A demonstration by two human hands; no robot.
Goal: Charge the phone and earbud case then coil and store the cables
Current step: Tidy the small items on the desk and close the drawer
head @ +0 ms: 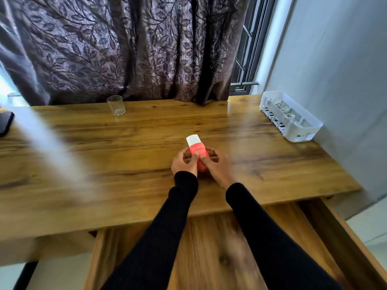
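Both hands meet at the middle of the wooden table (125, 143) around a red bottle with a white cap (196, 148). My left hand (184, 163) curls round its left side, thumb on the label. My right hand (215, 166) grips its right side and base. A white slotted basket (293, 130) at the far right holds white cables (282, 110). A dark phone (5, 123) lies at the table's far left edge, partly cut off. No earbud case is in view.
An empty clear glass (116, 105) stands near the back edge, in front of a patterned brown curtain (125, 49). A wooden drawer (209, 248) is pulled open below the table's front edge. A grey wall (345, 70) runs along the right.
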